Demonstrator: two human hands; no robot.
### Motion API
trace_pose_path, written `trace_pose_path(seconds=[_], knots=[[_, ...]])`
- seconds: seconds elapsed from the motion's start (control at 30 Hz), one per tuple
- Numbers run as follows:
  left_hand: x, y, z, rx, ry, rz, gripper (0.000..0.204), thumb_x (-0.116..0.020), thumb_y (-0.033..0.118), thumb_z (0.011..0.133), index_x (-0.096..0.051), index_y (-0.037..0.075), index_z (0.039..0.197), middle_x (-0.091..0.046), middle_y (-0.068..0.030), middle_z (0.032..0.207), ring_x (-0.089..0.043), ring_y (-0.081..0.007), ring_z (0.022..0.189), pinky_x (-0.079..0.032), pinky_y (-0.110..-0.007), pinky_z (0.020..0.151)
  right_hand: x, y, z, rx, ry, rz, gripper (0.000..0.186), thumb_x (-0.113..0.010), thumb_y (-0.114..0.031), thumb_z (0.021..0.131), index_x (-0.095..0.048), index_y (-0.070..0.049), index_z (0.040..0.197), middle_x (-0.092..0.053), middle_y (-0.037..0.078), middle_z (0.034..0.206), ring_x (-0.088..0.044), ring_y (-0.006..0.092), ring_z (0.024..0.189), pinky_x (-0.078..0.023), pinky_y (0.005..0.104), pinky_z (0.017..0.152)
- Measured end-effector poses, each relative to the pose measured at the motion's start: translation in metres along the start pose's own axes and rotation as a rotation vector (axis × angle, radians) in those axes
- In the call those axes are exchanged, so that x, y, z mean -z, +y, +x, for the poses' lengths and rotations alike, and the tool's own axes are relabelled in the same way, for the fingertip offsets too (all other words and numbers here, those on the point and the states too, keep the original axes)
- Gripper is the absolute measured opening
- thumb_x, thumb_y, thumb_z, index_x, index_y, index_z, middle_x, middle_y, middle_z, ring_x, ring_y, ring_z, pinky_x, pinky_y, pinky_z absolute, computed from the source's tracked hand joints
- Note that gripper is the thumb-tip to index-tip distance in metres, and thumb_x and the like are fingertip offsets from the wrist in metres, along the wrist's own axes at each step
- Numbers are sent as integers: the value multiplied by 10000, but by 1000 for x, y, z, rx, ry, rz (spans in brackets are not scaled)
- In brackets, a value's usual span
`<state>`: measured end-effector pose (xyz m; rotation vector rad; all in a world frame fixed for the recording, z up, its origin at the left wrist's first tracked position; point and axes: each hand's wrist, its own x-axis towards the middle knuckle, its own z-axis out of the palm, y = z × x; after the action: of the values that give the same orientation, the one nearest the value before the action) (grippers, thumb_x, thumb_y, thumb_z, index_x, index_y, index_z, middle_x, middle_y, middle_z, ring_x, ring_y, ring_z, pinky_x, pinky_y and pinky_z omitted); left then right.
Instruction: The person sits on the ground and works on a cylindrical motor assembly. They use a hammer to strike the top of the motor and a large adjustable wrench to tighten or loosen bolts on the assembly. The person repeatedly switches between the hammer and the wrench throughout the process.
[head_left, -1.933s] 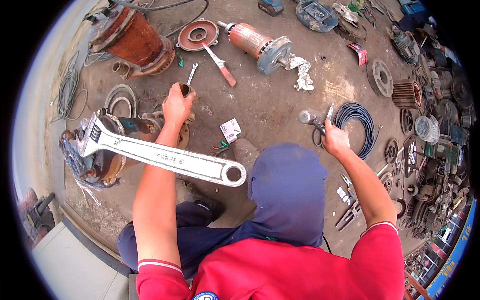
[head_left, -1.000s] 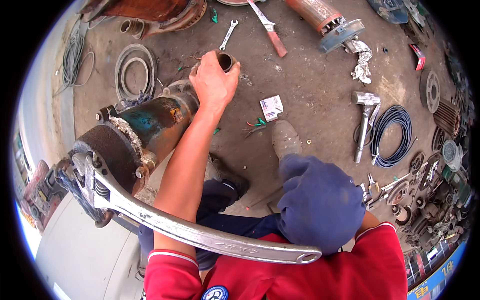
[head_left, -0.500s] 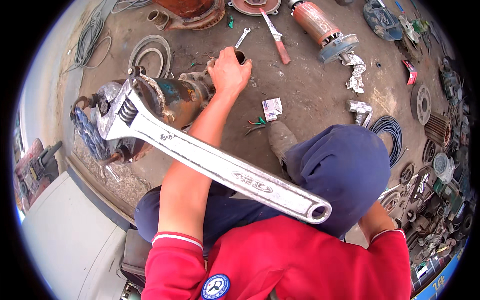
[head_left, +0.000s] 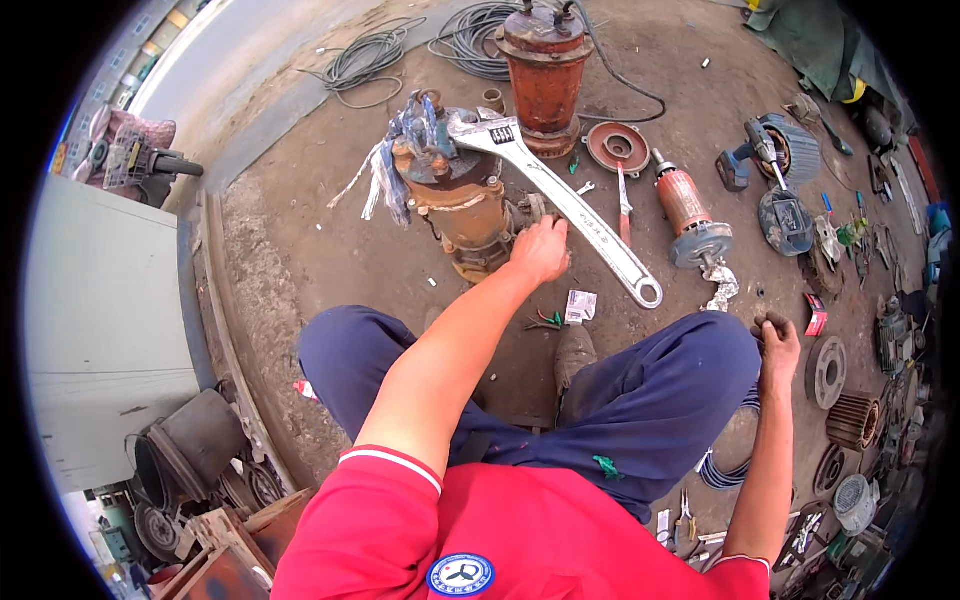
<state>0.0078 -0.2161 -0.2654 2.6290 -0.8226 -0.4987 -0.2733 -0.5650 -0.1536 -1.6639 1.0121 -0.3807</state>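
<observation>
An orange-brown, rusty submersible pump point(head_left: 455, 205) stands upright left of centre, with frayed blue and white rope point(head_left: 415, 140) tied around its top. My left hand point(head_left: 545, 250) reaches forward and is closed on the pump's side outlet point(head_left: 535, 208). A large silver adjustable wrench point(head_left: 590, 225) has its jaws at the pump top, its handle slanting right above that hand. No hand touches the wrench. Beside my right knee is my right hand point(head_left: 780, 350), its dark-stained fingers curled; what they hold, if anything, is hidden.
Behind the pump stands a red motor housing point(head_left: 545, 85), near coiled cable point(head_left: 475, 40). A red-and-grey rotor point(head_left: 685, 205), a round red cover point(head_left: 618, 148) and a cordless drill point(head_left: 735, 168) lie to the right. A small box point(head_left: 580, 306) lies before my shoe. Many metal parts line the right side.
The pump, tilted toward me before, now stands upright and farther off, with the wrench still at its top. My right hand has come into sight beside the knee. My view has shifted.
</observation>
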Motion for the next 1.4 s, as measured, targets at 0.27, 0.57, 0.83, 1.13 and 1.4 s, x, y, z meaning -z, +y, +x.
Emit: trace_pose_path(seconds=[0.27, 0.57, 0.83, 1.13, 1.4], knots=[[-1, 33, -45, -35, 75, -39, 432, -724, 251, 861, -572, 24, 1195, -589, -192, 1184, -606, -375, 1126, -493, -501, 943, -142, -208, -121, 458, -765, -288, 623, -711, -193, 945, -433, 66, 1439, -633, 191, 1288, -624, 222, 1130, -499, 363, 1001], [-22, 37, -65, -14, 325, -250, 542, -702, 213, 858, -534, -15, 1320, -532, -241, 1357, -488, -379, 1316, -402, -485, 1097, -202, -188, -153, -103, -895, 89, 179, -628, -145, 988, -551, -5, 1071, -552, 18, 694, -472, 84, 481, -370, 246, 421], [-28, 22, -41, -103, 363, -180, 707, -799, 242, 796, -485, 18, 1388, -457, -237, 1453, -448, -421, 1356, -354, -500, 1155, -230, -169, -224, -266, -1028, 280, 185, -572, -121, 1021, -425, -46, 1104, -519, 37, 701, -499, 117, 485, -408, 275, 429], [-50, 21, -27, -129, 373, -249, 621, -759, 203, 836, -474, 18, 1356, -427, -234, 1478, -467, -415, 1337, -376, -489, 1140, -235, -156, -223, -173, -959, 153, 290, -603, -52, 984, -399, 14, 1179, -542, 48, 694, -501, 113, 462, -427, 279, 422], [-64, 13, -32, -202, 427, -197, 700, -732, 131, 830, -412, 19, 1443, -334, -238, 1561, -390, -422, 1416, -333, -494, 1187, -239, -150, -224, -118, -925, 197, 240, -602, -75, 991, -443, -1, 1155, -552, 22, 671, -537, 99, 494, -442, 269, 448]])
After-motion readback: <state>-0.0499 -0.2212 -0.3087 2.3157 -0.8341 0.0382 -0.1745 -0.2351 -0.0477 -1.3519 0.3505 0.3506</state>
